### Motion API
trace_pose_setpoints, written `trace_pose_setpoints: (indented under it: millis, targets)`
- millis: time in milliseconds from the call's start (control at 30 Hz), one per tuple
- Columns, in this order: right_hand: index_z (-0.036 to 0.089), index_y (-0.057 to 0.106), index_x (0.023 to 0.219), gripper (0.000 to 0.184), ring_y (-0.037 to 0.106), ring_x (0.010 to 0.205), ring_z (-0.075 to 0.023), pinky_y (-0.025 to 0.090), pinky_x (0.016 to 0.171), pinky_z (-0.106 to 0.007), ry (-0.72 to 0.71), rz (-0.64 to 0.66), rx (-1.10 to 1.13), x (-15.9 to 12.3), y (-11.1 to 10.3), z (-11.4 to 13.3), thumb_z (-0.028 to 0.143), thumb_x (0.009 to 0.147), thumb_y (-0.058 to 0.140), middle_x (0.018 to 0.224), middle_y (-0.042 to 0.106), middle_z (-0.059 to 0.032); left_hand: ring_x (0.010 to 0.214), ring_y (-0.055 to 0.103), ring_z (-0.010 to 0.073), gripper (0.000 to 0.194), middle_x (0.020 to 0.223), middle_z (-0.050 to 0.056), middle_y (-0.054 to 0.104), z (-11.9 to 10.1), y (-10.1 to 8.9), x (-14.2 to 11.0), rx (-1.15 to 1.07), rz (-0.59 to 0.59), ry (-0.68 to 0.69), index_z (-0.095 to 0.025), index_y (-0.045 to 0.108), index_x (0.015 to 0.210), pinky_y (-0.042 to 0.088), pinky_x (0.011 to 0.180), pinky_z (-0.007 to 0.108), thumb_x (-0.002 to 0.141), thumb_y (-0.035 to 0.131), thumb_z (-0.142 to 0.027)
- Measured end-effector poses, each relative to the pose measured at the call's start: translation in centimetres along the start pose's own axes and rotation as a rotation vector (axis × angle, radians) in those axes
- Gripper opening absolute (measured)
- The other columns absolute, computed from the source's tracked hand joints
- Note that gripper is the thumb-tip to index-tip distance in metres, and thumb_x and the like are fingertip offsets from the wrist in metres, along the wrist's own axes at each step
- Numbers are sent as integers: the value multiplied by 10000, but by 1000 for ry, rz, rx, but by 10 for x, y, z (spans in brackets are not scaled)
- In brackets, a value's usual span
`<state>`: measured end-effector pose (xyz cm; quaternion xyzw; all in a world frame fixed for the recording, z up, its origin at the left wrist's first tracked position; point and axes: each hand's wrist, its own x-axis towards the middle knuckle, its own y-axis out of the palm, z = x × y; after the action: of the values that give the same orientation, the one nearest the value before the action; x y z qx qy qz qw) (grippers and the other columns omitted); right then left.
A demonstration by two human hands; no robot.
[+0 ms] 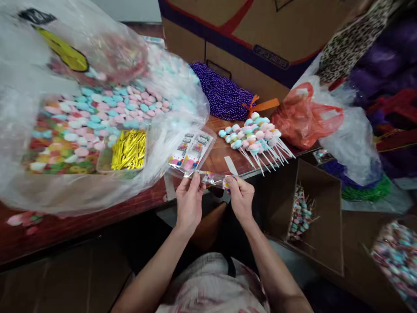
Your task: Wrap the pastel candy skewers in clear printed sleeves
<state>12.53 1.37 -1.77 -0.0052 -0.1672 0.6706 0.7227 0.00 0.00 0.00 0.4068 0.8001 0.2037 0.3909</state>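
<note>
**Left hand [190, 204] and right hand [240, 195] pinch one wrapper [213, 178]**

The wrapper, clear with small coloured print, spans the gap between the hands, at the table's near edge. The left hand grips its left end between thumb and fingers; the right hand pinches its right end, fingers curled in.

Just beyond the left hand, printed slips [195, 152] lie in a clear tray [211, 134]. Farther left of that hand are gold ties [129, 150] in a tub [103, 161], then pink, blue and white candies [93, 106] and a big clear bag [74, 191].

Just beyond the right hand, a strip [231, 165] lies on the table [216, 150]. Past it, to the right, candy sticks [254, 134] are heaped, with purple beads [221, 93] behind them. Farther right of that hand sit a red bag [301, 115] and, lower, a carton [327, 195] holding more sticks [299, 215].
</note>
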Motion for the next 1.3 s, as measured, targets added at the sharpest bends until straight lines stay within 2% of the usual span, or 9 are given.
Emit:
trace_pose_setpoints:
  millis: [133,333,400,500,733,900,1067,1167,1300]
  targets:
    - [197,407,549,479,394,535,-92,323,559,-253,-122,13,-138,7,-11,5,369,972,551,553,393,49,639,611,58,347,737,-25,689,-5,3,5,-27,30,-6,-149,715,740,455,567,169,540,969,-275]
    - [208,536,678,332,480,622,-149,393,655,-296,-191,-344,-528,45,-51,-7,372,965,550,649,542,2,727,656,78,348,811,-21,721,-15,8,14,-40,5,156,-175,729,808,516,709,202,599,943,-353]
    - [194,620,811,206,546,761,-205,425,749,-339,-202,-354,-748,58,-62,-16,332,949,555,806,639,-68,757,668,92,340,832,-13,727,-17,7,17,-33,9,182,-183,724,827,523,738,223,629,927,-370]
    - [166,676,949,187,563,888,-274,427,809,-394,-127,-318,-979,71,-65,-30,304,939,550,935,672,-142,772,674,102,346,853,-10,731,-17,6,23,-41,-3,229,-191,712,844,528,759,243,649,913,-392]
    - [150,684,871,220,561,863,-296,410,792,-418,-57,-311,-1065,83,-56,-46,288,924,522,879,650,-159,717,637,60,324,800,-40,691,-17,0,32,-61,-18,418,-177,686,801,505,755,193,680,899,-389]
    - [177,614,829,175,582,878,-303,429,798,-432,-20,-335,-946,85,-53,-48,261,905,481,889,623,-150,709,617,55,338,767,-49,654,-21,-3,38,-78,-37,492,-172,661,791,501,747,183,690,891,-398]
    - [227,500,838,127,572,780,-241,440,763,-395,-106,-447,-649,63,-45,-21,275,945,453,826,591,-78,811,639,106,380,784,-33,623,-24,-8,45,-7,-76,570,-180,627,809,518,795,236,724,849,-477]
    - [232,479,813,197,514,644,-158,435,667,-321,-107,-344,-332,35,-30,6,327,985,494,736,535,2,833,622,113,384,813,-28,601,-25,-13,48,83,-132,656,-186,594,815,511,831,258,778,794,-511]
    - [220,499,825,221,484,557,-100,459,596,-263,19,-67,259,3,4,37,344,1004,537,650,480,60,803,571,91,386,800,-39,539,-23,-19,49,258,-225,772,-183,547,799,482,813,232,855,714,-526]
